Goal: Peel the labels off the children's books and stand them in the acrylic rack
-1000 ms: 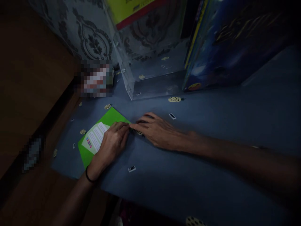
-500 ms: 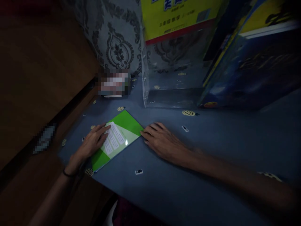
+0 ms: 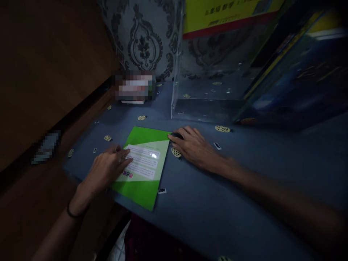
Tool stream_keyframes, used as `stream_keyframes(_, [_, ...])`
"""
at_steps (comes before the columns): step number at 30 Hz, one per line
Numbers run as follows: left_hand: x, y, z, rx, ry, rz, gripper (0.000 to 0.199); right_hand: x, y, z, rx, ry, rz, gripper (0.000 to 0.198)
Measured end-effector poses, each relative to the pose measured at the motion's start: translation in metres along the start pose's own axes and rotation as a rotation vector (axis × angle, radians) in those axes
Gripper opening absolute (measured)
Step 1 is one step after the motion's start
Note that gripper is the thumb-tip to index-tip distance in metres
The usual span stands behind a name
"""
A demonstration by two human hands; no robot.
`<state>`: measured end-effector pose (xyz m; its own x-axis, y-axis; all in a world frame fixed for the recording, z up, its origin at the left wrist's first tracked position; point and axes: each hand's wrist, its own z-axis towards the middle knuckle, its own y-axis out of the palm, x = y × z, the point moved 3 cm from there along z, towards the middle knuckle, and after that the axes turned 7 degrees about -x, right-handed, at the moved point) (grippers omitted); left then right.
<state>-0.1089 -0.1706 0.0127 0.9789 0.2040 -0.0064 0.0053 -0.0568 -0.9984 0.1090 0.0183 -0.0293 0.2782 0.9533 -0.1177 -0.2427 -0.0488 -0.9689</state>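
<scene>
A thin green booklet (image 3: 148,194) lies flat on the blue patterned tablecloth, its cover carrying a pale band with printed text. My left hand (image 3: 107,165) rests on the booklet's left side, fingers stretched over the text panel. At the booklet's far right corner, my right hand (image 3: 190,146) has its fingers bent, and their tips meet at that corner in what looks like a pinch. The underside of this grip is hidden.
Behind my hands stands a clear plastic book stand (image 3: 209,108) with a yellow book (image 3: 231,16) in it. Dark blue books (image 3: 304,83) lean on the right. A blurred-out item (image 3: 134,88) lies by the wall. The tablecloth (image 3: 217,214) ends at the near edge.
The booklet has turned on the table, so its near corner now points toward me and its right edge runs more lengthwise. My right hand has moved slightly away from me with the corner.
</scene>
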Motion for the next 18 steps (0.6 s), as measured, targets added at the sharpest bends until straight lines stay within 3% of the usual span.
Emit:
stream_keyframes(8, [0.006,-0.003,-0.002,-0.014,-0.029,0.083,0.035,-0.049,-0.005,-0.033,0.025,-0.145,0.151,0.038])
stream_keyframes(14, [0.009,-0.002,-0.005,-0.002,-0.056,0.079,0.034,-0.108,-0.011,-0.063,-0.052,-0.267,0.237,0.031])
stream_keyframes(18, [0.011,-0.002,-0.007,0.018,-0.067,0.080,0.034,-0.128,-0.014,-0.076,-0.109,-0.336,0.256,0.035])
